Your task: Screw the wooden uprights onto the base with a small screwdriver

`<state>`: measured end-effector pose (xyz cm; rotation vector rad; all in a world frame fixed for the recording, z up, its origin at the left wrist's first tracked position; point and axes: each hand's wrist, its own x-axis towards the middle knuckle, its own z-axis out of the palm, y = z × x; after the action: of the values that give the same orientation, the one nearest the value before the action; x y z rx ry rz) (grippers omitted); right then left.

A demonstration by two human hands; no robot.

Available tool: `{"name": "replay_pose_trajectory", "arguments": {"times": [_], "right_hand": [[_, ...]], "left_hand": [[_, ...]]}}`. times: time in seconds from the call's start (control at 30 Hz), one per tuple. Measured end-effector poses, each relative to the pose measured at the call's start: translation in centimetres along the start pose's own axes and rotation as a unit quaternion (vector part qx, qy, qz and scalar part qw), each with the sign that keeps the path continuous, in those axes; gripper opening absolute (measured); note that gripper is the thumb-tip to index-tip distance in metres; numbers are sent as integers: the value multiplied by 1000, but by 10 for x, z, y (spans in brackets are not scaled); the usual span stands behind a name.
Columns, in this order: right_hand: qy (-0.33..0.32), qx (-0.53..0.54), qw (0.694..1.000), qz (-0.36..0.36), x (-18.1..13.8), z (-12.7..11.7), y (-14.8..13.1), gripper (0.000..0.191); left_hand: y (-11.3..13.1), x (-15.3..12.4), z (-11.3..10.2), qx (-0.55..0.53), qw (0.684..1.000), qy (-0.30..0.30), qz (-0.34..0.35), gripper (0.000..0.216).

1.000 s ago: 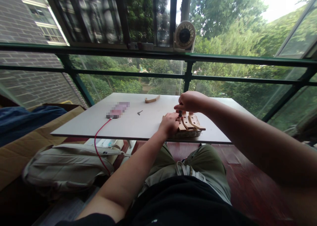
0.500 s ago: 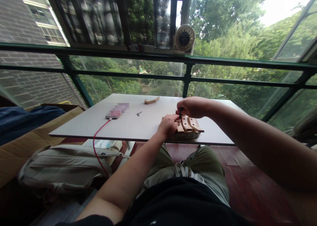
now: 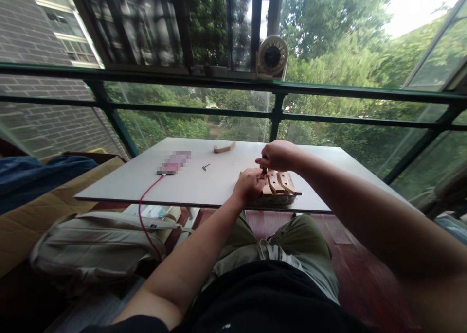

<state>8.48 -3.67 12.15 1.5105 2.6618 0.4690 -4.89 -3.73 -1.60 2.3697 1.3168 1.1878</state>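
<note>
A wooden rack [image 3: 278, 183] with several curved hook-like pieces, dark holes in them, lies near the table's front edge. My left hand [image 3: 250, 184] grips its left end, fingers bent and thumb close to the tool tip. Above it, my right hand [image 3: 279, 155] is closed around the dark handle of a screwdriver [image 3: 264, 170], held upright with its tip down at the rack. My fingers hide most of the handle and the exact contact point. A loose wooden hook [image 3: 224, 148] lies farther back, and a few small screws [image 3: 206, 167] rest left of the rack.
On the white table [image 3: 197, 189], a blurred-out phone [image 3: 173, 164] trails a red cable [image 3: 140, 211] over the front edge. A round fan [image 3: 272, 57] stands on the green railing [image 3: 233, 83]. Below left are a grey bag [image 3: 98, 245] and a cardboard box [image 3: 58, 192].
My right hand has shifted slightly left and turned at the wrist around the screwdriver handle. My left hand stays on the rack.
</note>
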Motion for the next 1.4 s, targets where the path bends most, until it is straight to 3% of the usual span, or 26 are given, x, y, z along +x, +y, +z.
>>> {"name": "replay_pose_trajectory", "arguments": {"times": [0.37, 0.5, 0.57, 0.63, 0.7, 0.77, 0.9, 1.1, 1.4], "right_hand": [[14, 52, 996, 73, 4, 15, 3, 54], [61, 135, 989, 13, -1, 25, 11, 41], [68, 227, 970, -58, -5, 29, 14, 27], [51, 338, 932, -118, -9, 31, 15, 33], [37, 418, 896, -147, -13, 30, 14, 36], [32, 444, 883, -150, -16, 27, 11, 34], [38, 410, 900, -143, -15, 22, 10, 29], [109, 309, 934, -140, -7, 24, 17, 18], [96, 283, 948, -109, -12, 15, -1, 17]], "left_hand": [[-4, -4, 0, -112, 993, 0, -28, 18], [-4, -3, -2, -119, 992, -1, -31, 21], [-3, -3, -4, -117, 993, 5, -22, 22], [-2, -4, -6, -112, 994, 13, -11, 21], [-1, -5, -8, -105, 994, 13, -9, 20], [0, -5, -10, -94, 995, 8, -15, 21], [1, -6, -10, -71, 997, 4, -22, 23], [0, -6, -9, -76, 997, 14, -21, 20], [4, -8, -14, -75, 997, 11, -21, 20]]}}
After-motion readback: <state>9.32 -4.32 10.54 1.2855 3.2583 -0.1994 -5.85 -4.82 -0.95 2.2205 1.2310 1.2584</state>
